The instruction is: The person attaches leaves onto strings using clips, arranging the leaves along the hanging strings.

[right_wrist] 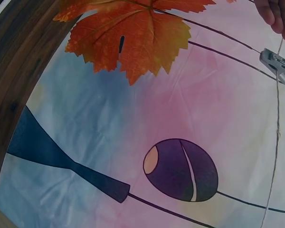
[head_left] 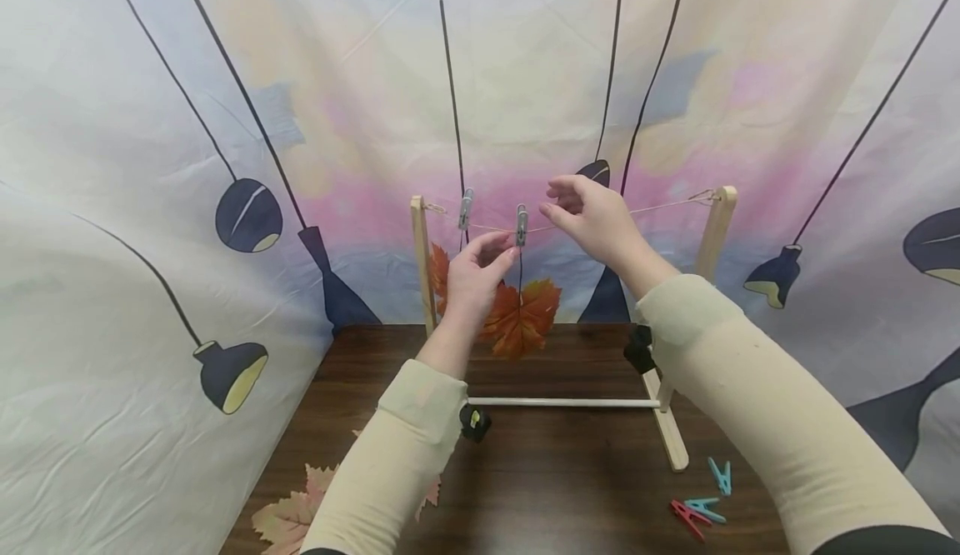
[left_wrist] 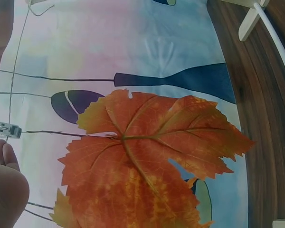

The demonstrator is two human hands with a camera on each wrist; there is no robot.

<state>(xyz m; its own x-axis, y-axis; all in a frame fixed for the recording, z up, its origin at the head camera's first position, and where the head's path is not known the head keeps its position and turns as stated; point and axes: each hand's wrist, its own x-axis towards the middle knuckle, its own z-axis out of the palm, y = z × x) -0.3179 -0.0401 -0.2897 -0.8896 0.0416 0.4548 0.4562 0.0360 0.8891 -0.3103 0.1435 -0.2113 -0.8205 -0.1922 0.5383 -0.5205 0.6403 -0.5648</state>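
A thin string [head_left: 652, 207] runs between two wooden posts, and two grey clothespins clip onto it. From the right grey clothespin [head_left: 522, 225] an orange leaf [left_wrist: 147, 142] hangs by its dark stem. Just left of that clothespin is my left hand [head_left: 476, 276], thumb and fingers apart with nothing gripped, fingertips close under the string. My right hand [head_left: 592, 215] hovers to the right of the same clothespin, its fingers loosely bent and holding nothing. Beside the left post the other grey clothespin [head_left: 466, 208] sits on the string, and a second orange leaf [head_left: 438, 270] shows below, partly behind my left hand.
The wooden frame has a right post [head_left: 716, 230], a left post [head_left: 422, 263] and a white crossbar [head_left: 562, 402]. Two blue clothespins [head_left: 720, 477] and a red clothespin [head_left: 690, 519] lie at the table's right. Pale leaves [head_left: 288, 515] lie front left, partly under my left sleeve.
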